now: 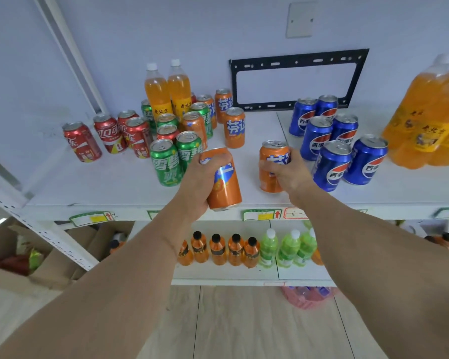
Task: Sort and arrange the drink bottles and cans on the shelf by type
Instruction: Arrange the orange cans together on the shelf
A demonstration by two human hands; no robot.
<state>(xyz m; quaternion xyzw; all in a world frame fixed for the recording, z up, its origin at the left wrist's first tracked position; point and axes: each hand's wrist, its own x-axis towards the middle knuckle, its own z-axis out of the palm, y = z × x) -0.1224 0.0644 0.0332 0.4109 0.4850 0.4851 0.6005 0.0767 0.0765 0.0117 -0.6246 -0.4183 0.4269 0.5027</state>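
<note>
— Above the near edge of the white shelf [114,187], how do the arms sit?
— Both reach forward. The left hand [196,182] holds an orange can [224,182] tilted, lifted off the shelf.
— And the other?
— The right hand [283,169] wraps its fingers round a second orange can [271,164], upright on the shelf, just left of the blue cans [332,164].
— Looks?
— Orange, blue-and-white lettering, silver tops. Green cans [165,161] stand just left.
</note>
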